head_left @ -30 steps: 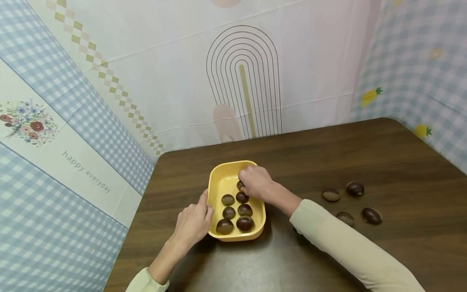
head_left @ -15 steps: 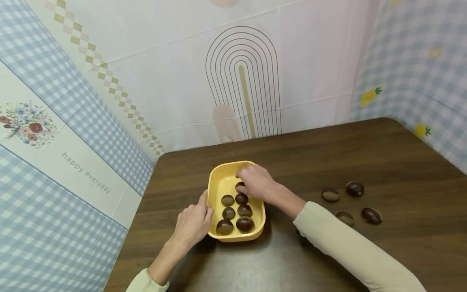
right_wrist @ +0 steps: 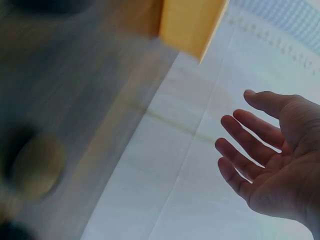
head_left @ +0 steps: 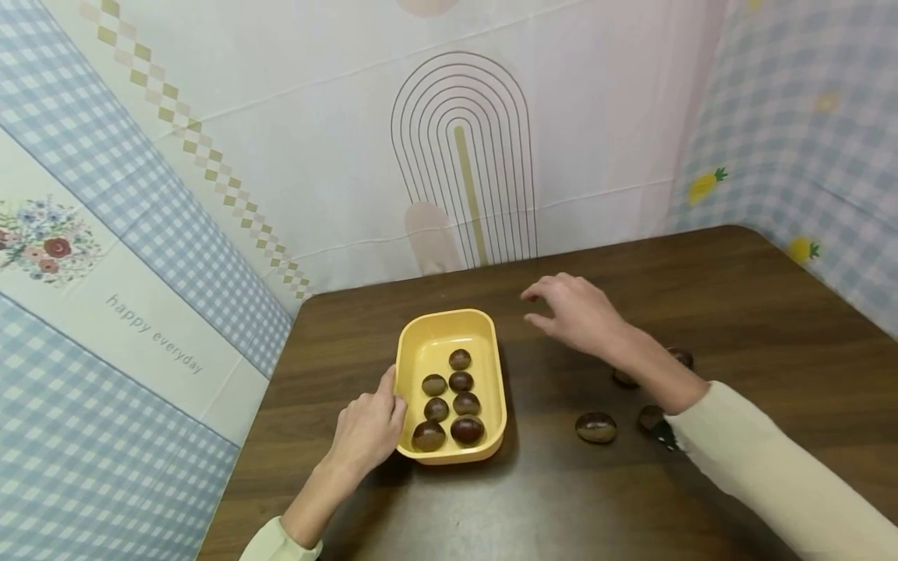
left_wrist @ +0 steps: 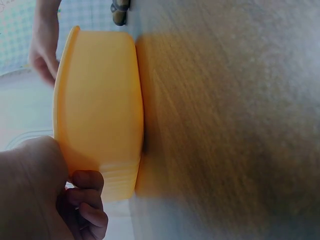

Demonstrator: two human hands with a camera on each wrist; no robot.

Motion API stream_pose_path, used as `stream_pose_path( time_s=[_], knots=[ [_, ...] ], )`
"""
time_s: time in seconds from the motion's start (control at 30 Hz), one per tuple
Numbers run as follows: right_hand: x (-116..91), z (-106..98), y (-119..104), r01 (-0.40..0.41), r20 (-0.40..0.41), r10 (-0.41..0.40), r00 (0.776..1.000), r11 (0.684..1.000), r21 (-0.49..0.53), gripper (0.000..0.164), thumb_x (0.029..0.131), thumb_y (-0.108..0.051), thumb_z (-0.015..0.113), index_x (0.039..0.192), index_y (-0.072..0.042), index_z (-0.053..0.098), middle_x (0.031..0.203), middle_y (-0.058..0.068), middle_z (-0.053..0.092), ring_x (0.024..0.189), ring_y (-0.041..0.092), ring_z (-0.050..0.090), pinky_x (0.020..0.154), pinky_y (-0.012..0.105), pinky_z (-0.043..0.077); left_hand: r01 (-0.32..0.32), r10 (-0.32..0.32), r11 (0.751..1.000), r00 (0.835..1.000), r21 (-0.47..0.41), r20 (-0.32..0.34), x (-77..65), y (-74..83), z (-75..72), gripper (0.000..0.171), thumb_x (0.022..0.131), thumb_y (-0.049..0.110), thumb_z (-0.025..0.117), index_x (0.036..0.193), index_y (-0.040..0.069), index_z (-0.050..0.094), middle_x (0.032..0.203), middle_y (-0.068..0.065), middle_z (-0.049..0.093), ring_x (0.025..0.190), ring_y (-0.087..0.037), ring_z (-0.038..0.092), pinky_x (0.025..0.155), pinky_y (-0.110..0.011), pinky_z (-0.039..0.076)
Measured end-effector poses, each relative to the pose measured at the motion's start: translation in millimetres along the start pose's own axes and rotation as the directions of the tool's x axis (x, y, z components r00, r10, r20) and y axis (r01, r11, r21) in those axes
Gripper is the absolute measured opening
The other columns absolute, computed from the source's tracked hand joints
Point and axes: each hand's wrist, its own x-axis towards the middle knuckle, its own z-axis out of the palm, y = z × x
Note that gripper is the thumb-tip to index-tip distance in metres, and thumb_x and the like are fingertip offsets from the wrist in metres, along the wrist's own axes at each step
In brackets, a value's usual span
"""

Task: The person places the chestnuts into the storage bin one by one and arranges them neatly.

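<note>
My left hand (head_left: 366, 432) grips the left rim of a yellow plastic tray (head_left: 500, 389), its fingers (left_wrist: 87, 195) curled against the outer wall in the left wrist view. Inside the tray several brown chestnuts lie in two rough columns, among them a farthest chestnut (head_left: 460, 359) and a large near chestnut (head_left: 467, 430). Up and to the right of the tray, my right hand (head_left: 578, 315) is raised above the table. It holds nothing; in the right wrist view its fingers (right_wrist: 242, 157) are spread and slightly bent, thumb apart.
On the dark wooden table (head_left: 547, 499), right of the tray, lie more chestnuts: a near chestnut (head_left: 596, 428), and others partly covered by the right forearm and sleeve (head_left: 779, 460). A patterned cloth wall (head_left: 337, 156) stands behind the table.
My right hand has let go of the farthest chestnut, leaving it in the tray, and has moved out to the right. A table chestnut has come into view from under the arm. The left hand stays put.
</note>
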Motion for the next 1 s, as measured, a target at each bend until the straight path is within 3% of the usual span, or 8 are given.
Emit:
stream_pose_path(
  time_s=[0.17,0.37,0.5,0.73,1.0],
  knots=[
    [-21.4,-15.9,46.5,-0.029,0.093,0.031,0.995,0.999,-0.025,0.031,0.097,-0.018,0.08,0.123,-0.002,0.076,0.122,0.017,0.072,0.109,0.038,0.067,0.088,0.056,0.054,0.015,-0.015,1.0,1.0,0.006,-0.005,7.2,8.2,4.3,0.051,0.107,0.016,0.052,0.156,0.002,0.048,0.055,0.004,0.046,0.046,-0.015,0.043,0.045,-0.035,0.037],
    [-40.7,-26.9,97.2,-0.038,0.225,0.046,0.973,0.999,-0.037,0.036,0.094,-0.02,0.082,0.124,0.001,0.075,0.122,0.02,0.072,0.113,0.046,0.065,0.092,0.063,0.051,0.044,-0.044,0.999,0.999,0.008,-0.009,16.1,19.1,8.6,0.052,0.107,0.016,0.052,0.156,0.001,0.048,0.056,0.003,0.046,0.046,-0.015,0.043,0.046,-0.035,0.037],
    [-47.2,-28.6,122.2,-0.03,0.26,0.048,0.964,0.997,-0.072,0.037,0.091,-0.019,0.085,0.12,0.001,0.076,0.117,0.02,0.074,0.102,0.042,0.069,0.085,0.058,0.054,0.063,-0.063,0.998,0.998,0.015,-0.016,22.0,26.3,11.0,0.052,0.107,0.017,0.052,0.156,0.001,0.047,0.056,0.003,0.046,0.046,-0.015,0.043,0.046,-0.035,0.037],
    [-64.5,-19.3,129.7,-0.043,0.286,0.068,0.956,0.995,-0.092,0.035,0.088,-0.02,0.087,0.115,0.001,0.077,0.106,0.014,0.075,0.094,0.036,0.07,0.078,0.051,0.057,0.069,-0.068,0.997,0.998,0.017,-0.016,21.7,25.9,10.4,0.052,0.107,0.016,0.052,0.156,0.001,0.048,0.056,0.003,0.046,0.047,-0.016,0.044,0.046,-0.035,0.038],
    [-71.3,-9.0,129.7,-0.033,0.269,0.063,0.961,0.993,-0.112,0.034,0.085,-0.018,0.09,0.111,0.0,0.078,0.101,0.011,0.075,0.088,0.032,0.069,0.074,0.048,0.056,0.058,-0.058,0.998,0.998,0.019,-0.03,22.2,25.5,9.4,0.051,0.106,0.016,0.052,0.155,0.001,0.049,0.056,0.003,0.045,0.046,-0.015,0.043,0.046,-0.035,0.037]
  ],
)
